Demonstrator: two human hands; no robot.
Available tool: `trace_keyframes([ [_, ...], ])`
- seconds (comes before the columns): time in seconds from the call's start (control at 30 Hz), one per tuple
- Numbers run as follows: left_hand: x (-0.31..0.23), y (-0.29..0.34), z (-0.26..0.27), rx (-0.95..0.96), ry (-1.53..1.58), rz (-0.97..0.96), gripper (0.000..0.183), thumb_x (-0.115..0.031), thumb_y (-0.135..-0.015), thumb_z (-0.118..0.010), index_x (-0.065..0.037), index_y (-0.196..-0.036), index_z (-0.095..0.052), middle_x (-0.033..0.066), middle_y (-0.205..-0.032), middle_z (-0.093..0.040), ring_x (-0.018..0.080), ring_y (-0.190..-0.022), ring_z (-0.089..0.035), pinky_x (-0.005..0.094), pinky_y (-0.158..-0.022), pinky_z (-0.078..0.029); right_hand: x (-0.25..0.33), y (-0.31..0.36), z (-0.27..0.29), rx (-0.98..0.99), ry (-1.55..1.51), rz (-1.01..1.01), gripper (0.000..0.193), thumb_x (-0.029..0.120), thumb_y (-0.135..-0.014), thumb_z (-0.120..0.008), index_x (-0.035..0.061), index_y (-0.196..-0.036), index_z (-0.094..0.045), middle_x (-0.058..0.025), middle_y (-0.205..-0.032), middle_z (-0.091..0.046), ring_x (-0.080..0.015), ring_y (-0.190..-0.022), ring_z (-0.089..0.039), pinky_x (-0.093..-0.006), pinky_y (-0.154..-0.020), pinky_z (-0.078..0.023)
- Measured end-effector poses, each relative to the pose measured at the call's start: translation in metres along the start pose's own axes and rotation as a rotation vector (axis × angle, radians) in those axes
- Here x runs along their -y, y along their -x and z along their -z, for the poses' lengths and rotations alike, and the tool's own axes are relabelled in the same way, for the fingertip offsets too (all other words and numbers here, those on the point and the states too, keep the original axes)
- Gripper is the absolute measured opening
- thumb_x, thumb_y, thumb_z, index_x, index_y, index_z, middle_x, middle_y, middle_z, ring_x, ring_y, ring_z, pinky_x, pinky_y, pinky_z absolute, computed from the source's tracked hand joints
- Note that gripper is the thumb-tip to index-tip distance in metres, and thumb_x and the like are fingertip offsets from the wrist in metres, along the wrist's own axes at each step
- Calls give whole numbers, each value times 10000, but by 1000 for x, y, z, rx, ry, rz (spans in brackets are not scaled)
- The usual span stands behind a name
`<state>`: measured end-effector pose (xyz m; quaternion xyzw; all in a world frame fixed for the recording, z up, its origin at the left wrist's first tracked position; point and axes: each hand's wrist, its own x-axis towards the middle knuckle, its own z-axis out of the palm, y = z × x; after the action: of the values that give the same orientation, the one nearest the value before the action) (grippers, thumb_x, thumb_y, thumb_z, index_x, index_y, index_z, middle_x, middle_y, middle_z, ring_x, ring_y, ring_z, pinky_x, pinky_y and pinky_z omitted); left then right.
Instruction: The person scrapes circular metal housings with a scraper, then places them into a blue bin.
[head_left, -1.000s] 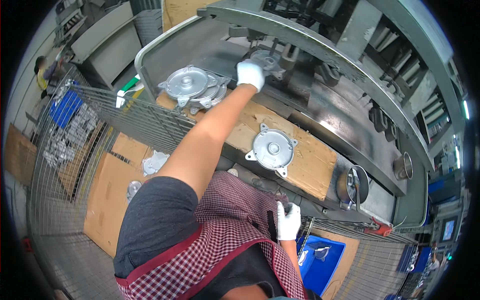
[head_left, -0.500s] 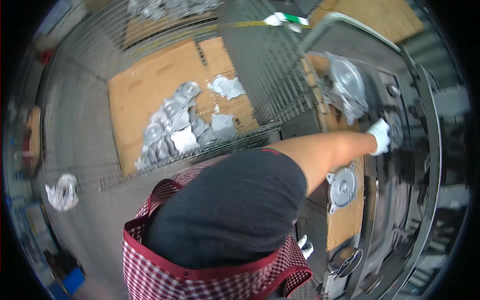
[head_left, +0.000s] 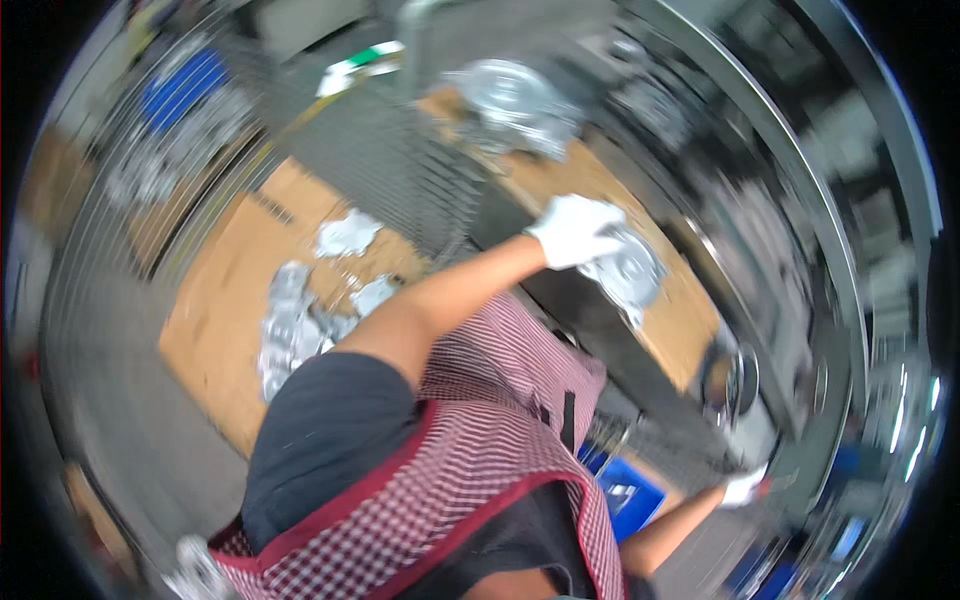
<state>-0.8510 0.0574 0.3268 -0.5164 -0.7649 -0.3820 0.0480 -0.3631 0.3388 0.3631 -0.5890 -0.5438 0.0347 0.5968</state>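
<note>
Head view showed the gloved left hand [head_left: 575, 230] clamped over a round cast-metal housing [head_left: 630, 272], lifting it off the wooden board [head_left: 680, 310] at centre right. At lower right, the gloved right hand [head_left: 742, 488] was too blurred to tell its grip.

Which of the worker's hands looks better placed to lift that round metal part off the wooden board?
Probably the left hand: its white glove already rests on the round metal part on the wooden board. The right hand hangs low, far from it.
</note>
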Motion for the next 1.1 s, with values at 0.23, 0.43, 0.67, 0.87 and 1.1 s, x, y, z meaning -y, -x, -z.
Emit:
trace_keyframes([
  [0.23,-11,11,-2,212,-233,43,844,-527,-656,-695,-118,-1342,-422,141,-1355,-460,344,-1207,-455,465,-996,-356,-72,-50,-32,-554,577,-509,862,582,-503,-821,10,-1082,-536,-186,-824,-628,-307,-774,-650,-435,-707,-562],
  [0.43,-15,13,-9,259,-350,-59,962,-565,-558,-744,-135,-1352,-413,143,-1361,-457,357,-1217,-444,460,-1017,-345,-94,-54,-19,-4,389,-541,733,718,-643,-645,-14,-607,-627,-120,-662,-650,-248,-577,-634,-390,-507,-493],
  [0.67,-11,14,-17,179,-336,-95,834,-544,-572,-745,-159,-1274,-513,95,-1288,-538,342,-1177,-489,444,-988,-379,54,19,10,-180,-313,-100,460,397,-813,-686,-12,-1013,-623,-114,-872,-651,-178,-672,-588,-329,-627,-487],
  [0.87,-6,12,-21,247,-339,-75,820,-583,-616,-700,-197,-1305,-479,83,-1337,-500,357,-1218,-450,455,-1002,-359,170,116,2,1448,88,301,521,445,-829,-620,46,-1162,-581,-125,-843,-651,-178,-720,-596,-332,-687,-476],
  [1.1,-8,13,-18,137,-354,-145,829,-569,-579,-733,-148,-1261,-521,112,-1235,-574,359,-1122,-530,417,-959,-411,200,154,-26,1523,481,700,567,557,-872,-464,12,-1005,-550,-238,-946,-636,-378,-926,-609,-437,-806,-469],
])
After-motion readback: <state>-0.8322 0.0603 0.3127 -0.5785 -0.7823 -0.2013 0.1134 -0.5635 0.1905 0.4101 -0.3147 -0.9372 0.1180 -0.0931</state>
